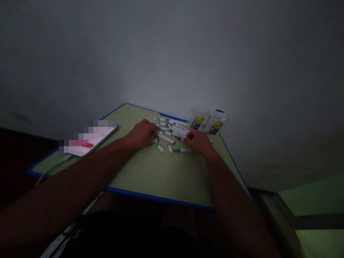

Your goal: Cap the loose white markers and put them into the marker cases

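A heap of white marker pens (172,129) with coloured ends lies at the far side of a small green table (150,172) with a blue edge. My left hand (142,134) rests palm down at the heap's left side, fingers curled over the pens there. At the heap's right side my right hand (198,141) lies with fingers bent onto the pens. Loose caps (160,148) and one pen (182,150) lie between the hands. What either hand grips is too dim and small to make out.
A phone (90,140) with a lit screen lies at the table's left, a cable (51,170) running from it off the edge. Two packs with yellow labels (215,123) lean against the white wall at the back right. A green floor shows at the lower right.
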### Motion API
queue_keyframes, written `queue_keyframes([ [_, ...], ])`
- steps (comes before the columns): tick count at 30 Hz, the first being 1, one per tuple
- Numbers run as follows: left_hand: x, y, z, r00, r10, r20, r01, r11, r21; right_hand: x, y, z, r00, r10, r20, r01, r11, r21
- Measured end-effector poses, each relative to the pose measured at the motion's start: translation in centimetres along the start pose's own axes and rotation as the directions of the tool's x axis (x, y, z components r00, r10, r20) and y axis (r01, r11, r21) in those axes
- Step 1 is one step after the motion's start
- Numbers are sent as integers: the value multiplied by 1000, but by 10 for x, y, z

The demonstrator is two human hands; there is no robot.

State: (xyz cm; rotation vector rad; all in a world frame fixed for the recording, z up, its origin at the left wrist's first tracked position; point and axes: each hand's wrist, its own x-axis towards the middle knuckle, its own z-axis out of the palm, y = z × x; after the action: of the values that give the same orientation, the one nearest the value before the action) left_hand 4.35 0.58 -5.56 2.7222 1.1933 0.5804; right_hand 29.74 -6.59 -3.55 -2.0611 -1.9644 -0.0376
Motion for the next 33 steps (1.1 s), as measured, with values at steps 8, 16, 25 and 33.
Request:
queue_keyframes([
  [8, 1, 5, 5, 1000, 22, 3, -22, 992, 126, 2, 2, 3, 998, 31, -45, -29, 998, 47],
  [16, 3, 8, 4, 999, -2, 40, -6, 982, 188, 0, -3, 1, 997, 57, -53, -53, 996, 72],
  [25, 3, 6, 7, 999, -34, 3, 33, 976, 216, 1, -3, 2, 997, 59, -48, -55, 996, 71],
  [33, 3, 9, 7, 999, -48, -6, 48, 983, 179, 0, -2, 4, 997, 29, -75, -24, 997, 72],
])
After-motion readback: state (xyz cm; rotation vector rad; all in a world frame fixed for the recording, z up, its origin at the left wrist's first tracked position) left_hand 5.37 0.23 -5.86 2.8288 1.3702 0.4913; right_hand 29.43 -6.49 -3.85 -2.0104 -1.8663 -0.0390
